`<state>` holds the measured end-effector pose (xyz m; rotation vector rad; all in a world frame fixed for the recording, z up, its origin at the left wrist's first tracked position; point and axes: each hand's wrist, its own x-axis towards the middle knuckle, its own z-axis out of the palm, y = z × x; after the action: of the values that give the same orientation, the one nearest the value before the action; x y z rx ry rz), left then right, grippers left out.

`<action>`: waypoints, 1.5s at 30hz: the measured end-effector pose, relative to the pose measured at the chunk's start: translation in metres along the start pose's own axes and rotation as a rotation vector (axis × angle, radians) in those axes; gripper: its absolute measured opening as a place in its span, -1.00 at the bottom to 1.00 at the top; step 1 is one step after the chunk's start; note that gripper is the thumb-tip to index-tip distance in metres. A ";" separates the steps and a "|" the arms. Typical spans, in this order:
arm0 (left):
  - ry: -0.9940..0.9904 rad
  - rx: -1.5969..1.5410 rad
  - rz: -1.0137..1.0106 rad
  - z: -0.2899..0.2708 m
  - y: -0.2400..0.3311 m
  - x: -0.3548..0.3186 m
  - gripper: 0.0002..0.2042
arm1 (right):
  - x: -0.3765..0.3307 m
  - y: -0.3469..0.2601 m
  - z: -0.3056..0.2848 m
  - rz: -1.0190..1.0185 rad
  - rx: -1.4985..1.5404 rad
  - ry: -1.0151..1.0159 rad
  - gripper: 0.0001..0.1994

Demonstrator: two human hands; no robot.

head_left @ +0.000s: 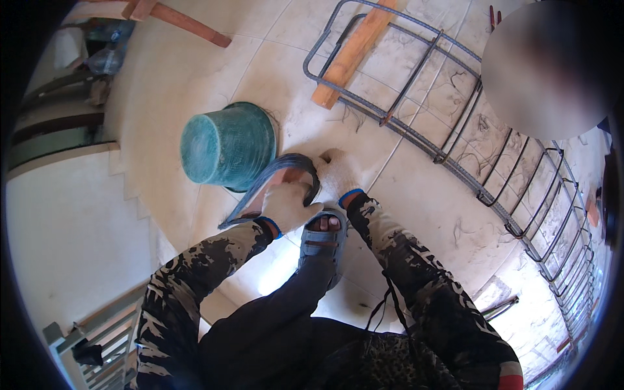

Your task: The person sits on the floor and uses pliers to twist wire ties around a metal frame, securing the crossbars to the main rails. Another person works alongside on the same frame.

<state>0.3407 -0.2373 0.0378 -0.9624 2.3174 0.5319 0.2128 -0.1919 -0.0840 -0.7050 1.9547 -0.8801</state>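
The left hand [285, 203], gloved, lies across a dark looped bundle [296, 160] that looks like wire, its thumb set apart from the fingers; how firmly it grips cannot be told. The right hand [339, 175], also gloved, is at the bundle's right edge with fingers bent; whether it pinches a strand is not shown. The bundle is thus flanked by both hands, an arrangement judged to steady it. A sandal [322, 244] on the wearer's foot is just below the hands. Beyond the left hand, a green bucket [227, 144] appears upturned, presumably for stability. Beyond the right hand, a steel bar cage [437, 155] overlaps a timber piece [356, 52], probably a prop keeping the bars off the tiled floor [416, 179].
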 end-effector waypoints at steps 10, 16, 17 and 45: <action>0.139 0.056 0.145 0.021 -0.018 -0.001 -0.67 | -0.014 -0.004 -0.049 0.087 0.511 0.032 -0.70; 0.201 0.081 0.386 0.028 -0.038 0.007 -0.69 | -0.050 0.006 -0.084 0.260 0.737 0.010 -0.75; 0.166 0.122 0.467 0.028 -0.054 0.007 -0.69 | -0.054 0.001 -0.089 0.372 0.895 -0.059 -0.75; 0.736 0.031 1.005 0.052 -0.037 0.118 -0.71 | -0.206 0.052 -0.300 0.168 0.221 0.395 -0.66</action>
<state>0.3176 -0.2929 -0.0815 0.1789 3.4057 0.5551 0.0427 0.0848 0.0874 -0.2441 2.1752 -1.1747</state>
